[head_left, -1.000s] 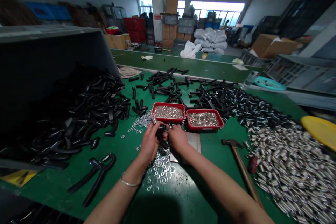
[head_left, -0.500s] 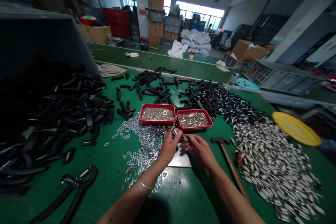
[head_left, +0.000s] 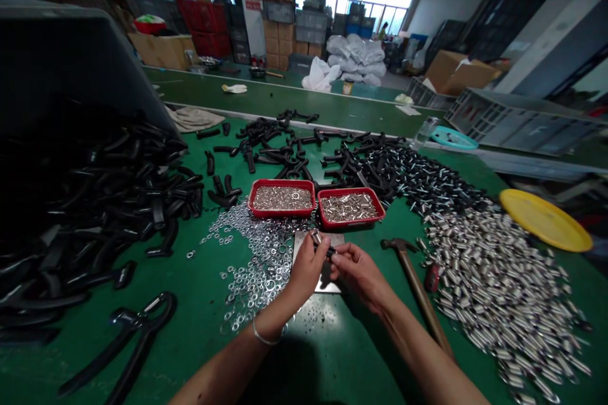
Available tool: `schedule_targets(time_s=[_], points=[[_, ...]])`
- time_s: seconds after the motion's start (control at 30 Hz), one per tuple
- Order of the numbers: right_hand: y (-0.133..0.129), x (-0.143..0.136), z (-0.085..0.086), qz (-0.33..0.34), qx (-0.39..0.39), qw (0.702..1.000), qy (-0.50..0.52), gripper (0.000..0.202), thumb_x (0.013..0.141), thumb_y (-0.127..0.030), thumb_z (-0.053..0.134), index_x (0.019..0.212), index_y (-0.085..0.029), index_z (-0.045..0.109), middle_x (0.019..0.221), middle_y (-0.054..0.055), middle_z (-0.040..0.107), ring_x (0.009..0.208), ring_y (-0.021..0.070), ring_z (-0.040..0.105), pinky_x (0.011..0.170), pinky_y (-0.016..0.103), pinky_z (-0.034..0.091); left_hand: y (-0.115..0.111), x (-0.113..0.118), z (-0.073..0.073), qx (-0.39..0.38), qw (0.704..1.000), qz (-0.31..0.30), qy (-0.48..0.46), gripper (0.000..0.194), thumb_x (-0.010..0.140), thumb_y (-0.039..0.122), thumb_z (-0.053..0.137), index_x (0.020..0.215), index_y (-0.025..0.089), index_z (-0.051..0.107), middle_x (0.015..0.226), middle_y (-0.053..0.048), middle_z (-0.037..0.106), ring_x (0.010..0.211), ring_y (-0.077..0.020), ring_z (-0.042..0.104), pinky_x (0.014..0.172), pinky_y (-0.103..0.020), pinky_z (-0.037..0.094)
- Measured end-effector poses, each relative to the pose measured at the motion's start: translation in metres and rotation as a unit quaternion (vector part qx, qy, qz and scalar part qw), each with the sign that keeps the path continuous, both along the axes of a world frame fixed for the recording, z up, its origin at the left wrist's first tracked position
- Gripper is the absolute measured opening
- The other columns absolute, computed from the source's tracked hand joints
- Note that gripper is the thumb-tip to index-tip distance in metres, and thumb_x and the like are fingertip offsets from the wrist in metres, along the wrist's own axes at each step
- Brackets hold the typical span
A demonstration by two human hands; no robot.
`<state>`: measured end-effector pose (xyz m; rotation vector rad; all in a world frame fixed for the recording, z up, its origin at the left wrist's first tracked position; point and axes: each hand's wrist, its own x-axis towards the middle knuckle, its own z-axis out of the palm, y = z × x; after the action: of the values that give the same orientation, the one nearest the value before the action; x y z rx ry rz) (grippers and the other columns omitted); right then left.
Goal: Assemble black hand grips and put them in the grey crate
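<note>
One small dark part (head_left: pixel 330 252) sat near the frame's centre, over a metal plate (head_left: pixel 332 288), gripped by the left hand (head_left: pixel 305 271) and pinched by the right hand (head_left: pixel 361 273); steady left fingers and a light right touch seemed best.

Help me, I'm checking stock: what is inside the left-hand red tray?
The left-hand red tray holds many small metal pieces, with a larger ring on top. The tray's floor and anything buried cannot be seen.
</note>
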<state>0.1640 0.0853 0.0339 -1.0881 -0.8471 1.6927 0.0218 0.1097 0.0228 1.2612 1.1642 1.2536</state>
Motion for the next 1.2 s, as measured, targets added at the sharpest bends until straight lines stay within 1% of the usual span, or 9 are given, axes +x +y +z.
schedule_targets(time_s=[0.1,0.2,0.4,0.53,0.63,0.8,0.97,1.07,1.2], points=[[-0.005,-0.003,-0.001,-0.061,0.095,0.983,-0.147,0.033,0.075,-0.042,0.079,0.09,-0.023,0.057,0.073,-0.002,0.068,0.059,0.0173,0.067,0.059,0.03,0.053,-0.003,0.0,0.005,0.002,1.0,-0.003,-0.018,0.02,0.093,0.04,0.057,0.094,0.021,0.06,0.092,-0.004,0.063,0.09,-0.0206,0.058,0.088,-0.029,0.041],[-0.006,-0.001,-0.006,-0.09,0.229,0.916,-0.317,0.022,0.079,-0.039,0.075,0.089,-0.024,0.063,0.083,0.002,0.07,0.075,0.0202,0.067,0.072,0.034,0.053,-0.004,-0.002,0.011,0.011,1.0,-0.02,-0.018,0.02,0.093,0.04,0.056,0.093,0.02,0.061,0.093,-0.004,0.064,0.09,-0.0203,0.058,0.088,-0.03,0.042],[-0.012,-0.004,-0.006,-0.072,0.305,0.829,-0.462,0.019,0.092,-0.041,0.061,0.095,-0.024,0.067,0.083,0.005,0.07,0.073,0.0204,0.065,0.069,0.031,0.049,-0.002,-0.004,0.01,-0.036,0.998,-0.048,-0.036,0.026,0.092,0.046,0.058,0.094,0.02,0.062,0.088,-0.003,0.064,0.088,-0.02,0.06,0.085,-0.029,0.044],[-0.014,0.012,0.003,0.032,0.341,0.757,-0.557,0.027,0.097,-0.042,0.052,0.109,-0.025,0.07,0.094,0.009,0.075,0.083,0.0227,0.069,0.073,0.031,0.049,0.0,-0.003,0.005,-0.126,0.982,-0.098,-0.103,0.036,0.084,0.053,0.066,0.091,0.018,0.063,0.083,-0.002,0.064,0.08,-0.0182,0.06,0.075,-0.027,0.047],[0.006,0.057,0.007,0.032,0.297,0.766,-0.569,0.029,0.096,-0.044,0.052,0.111,-0.026,0.069,0.096,0.006,0.076,0.083,0.0212,0.07,0.073,0.029,0.048,0.001,-0.002,0.007,-0.194,0.955,-0.114,-0.192,0.042,0.08,0.055,0.07,0.09,0.016,0.059,0.078,-0.002,0.063,0.065,-0.0133,0.058,0.061,-0.024,0.046],[0.085,0.139,0.003,-0.162,0.127,0.753,-0.625,0.014,0.09,-0.029,0.054,0.089,-0.019,0.064,0.079,0.005,0.07,0.076,0.0198,0.066,0.072,0.028,0.046,0.01,-0.003,0.012,-0.244,0.92,-0.028,-0.304,0.044,0.07,0.042,0.084,0.088,0.016,0.054,0.076,-0.001,0.064,0.057,-0.0092,0.056,0.056,-0.022,0.048],[0.148,0.156,0.0,-0.18,0.075,0.758,-0.622,0.014,0.074,-0.021,0.072,0.078,-0.017,0.059,0.075,0.007,0.07,0.075,0.0198,0.065,0.067,0.026,0.043,0.012,-0.01,0.003,-0.264,0.914,-0.042,-0.304,0.041,0.072,0.04,0.084,0.089,0.015,0.055,0.075,-0.004,0.066,0.059,-0.0101,0.059,0.057,-0.022,0.051],[0.149,0.156,0.007,-0.177,0.081,0.77,-0.607,0.012,0.076,-0.02,0.069,0.083,-0.016,0.06,0.082,0.013,0.071,0.08,0.0243,0.067,0.072,0.032,0.046,0.012,-0.014,-0.001,-0.258,0.917,-0.041,-0.302,0.043,0.071,0.042,0.084,0.088,0.014,0.056,0.076,-0.005,0.067,0.058,-0.0104,0.059,0.057,-0.023,0.051],[0.106,0.136,0.022,-0.174,0.125,0.799,-0.562,0.022,0.088,-0.03,0.059,0.106,-0.017,0.057,0.092,0.012,0.07,0.082,0.0255,0.068,0.079,0.038,0.05,0.015,-0.016,-0.001,-0.26,0.913,-0.027,-0.314,0.044,0.07,0.044,0.084,0.086,0.014,0.056,0.074,-0.005,0.067,0.057,-0.0099,0.059,0.055,-0.022,0.049]])
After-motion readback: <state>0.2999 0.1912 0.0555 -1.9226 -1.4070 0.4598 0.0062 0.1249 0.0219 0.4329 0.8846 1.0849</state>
